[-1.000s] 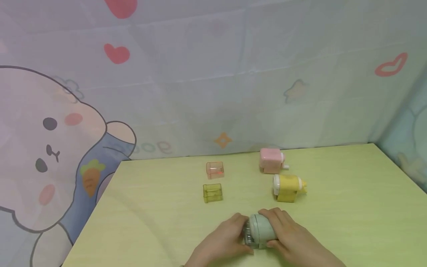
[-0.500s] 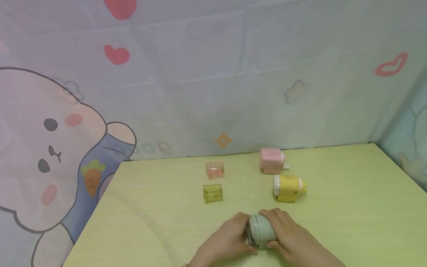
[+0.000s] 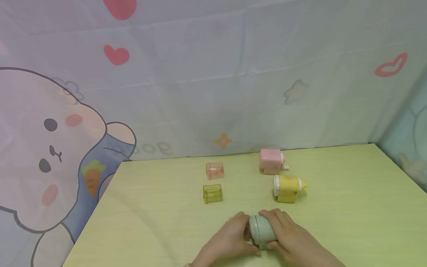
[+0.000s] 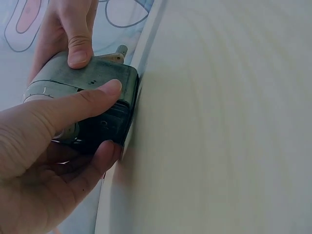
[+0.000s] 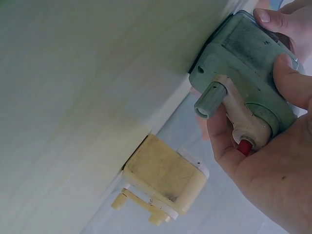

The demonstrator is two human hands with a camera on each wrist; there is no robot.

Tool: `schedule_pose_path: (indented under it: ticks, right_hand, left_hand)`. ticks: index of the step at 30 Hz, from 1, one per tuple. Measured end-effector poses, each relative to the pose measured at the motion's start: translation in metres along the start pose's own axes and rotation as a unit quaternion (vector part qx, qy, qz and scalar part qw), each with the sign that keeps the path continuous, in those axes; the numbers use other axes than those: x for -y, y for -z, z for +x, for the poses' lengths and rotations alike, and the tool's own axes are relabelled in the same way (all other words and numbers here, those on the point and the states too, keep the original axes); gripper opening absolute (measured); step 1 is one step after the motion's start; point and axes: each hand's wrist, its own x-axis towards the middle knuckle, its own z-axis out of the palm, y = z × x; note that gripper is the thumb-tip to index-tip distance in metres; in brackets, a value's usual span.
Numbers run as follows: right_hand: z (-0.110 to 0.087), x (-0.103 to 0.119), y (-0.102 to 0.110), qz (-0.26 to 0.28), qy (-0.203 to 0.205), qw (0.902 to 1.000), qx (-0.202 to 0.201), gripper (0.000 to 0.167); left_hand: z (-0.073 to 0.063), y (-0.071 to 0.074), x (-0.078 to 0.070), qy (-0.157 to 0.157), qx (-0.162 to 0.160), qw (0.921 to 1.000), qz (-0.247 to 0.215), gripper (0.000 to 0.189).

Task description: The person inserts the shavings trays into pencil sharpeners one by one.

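A pale green crank pencil sharpener (image 3: 263,230) stands at the table's near side between both hands. My right hand (image 3: 289,237) grips its body from the right, fingers over the top and thumb at the near side. Its crank (image 5: 246,109) with a green knob shows in the right wrist view. My left hand (image 3: 230,237) holds the dark see-through shavings drawer (image 4: 105,122) at the sharpener's left end, thumb and fingers on opposite sides. In the head view the left hand hides most of the drawer; how deep it sits cannot be told.
A yellow pencil sharpener (image 3: 288,188) and a pink one (image 3: 271,161) stand behind the hands on the yellow-green table (image 3: 150,207). To their left lie a see-through yellow drawer (image 3: 212,193) and a see-through pink drawer (image 3: 215,170). A printed cloth (image 3: 200,74) hangs behind.
My left hand has moved slightly right, toward the sharpener. The drawer, visible between hand and sharpener a second ago, is now mostly out of sight there. My right hand stays put.
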Motion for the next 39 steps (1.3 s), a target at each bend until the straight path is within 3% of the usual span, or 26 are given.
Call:
schedule_pose_path:
  ticks: [14, 23, 31, 36, 39]
  right_hand:
    - [0.003, -0.002, 0.008, -0.001, 0.003, 1.0, 0.004, 0.072]
    - [0.004, -0.004, 0.01, -0.005, 0.013, 0.9999, -0.007, 0.072]
    - [0.001, -0.007, 0.011, -0.003, 0.008, 1.0, -0.002, 0.074]
    - [0.001, -0.006, 0.006, 0.006, 0.012, 0.9999, 0.003, 0.076]
    - [-0.001, -0.005, 0.002, 0.002, 0.02, 0.9998, -0.006, 0.076]
  left_hand:
    - [0.005, -0.002, -0.007, -0.006, -0.023, 0.9997, -0.009, 0.049]
    - [0.007, -0.005, -0.009, -0.018, -0.041, 0.9985, -0.031, 0.074]
    - [0.011, -0.01, -0.007, -0.043, -0.046, 0.9974, -0.033, 0.082]
    - [0.008, -0.013, 0.0, -0.05, -0.039, 0.9966, -0.052, 0.081]
    - [0.006, -0.014, 0.002, -0.046, -0.027, 0.9978, -0.039, 0.088]
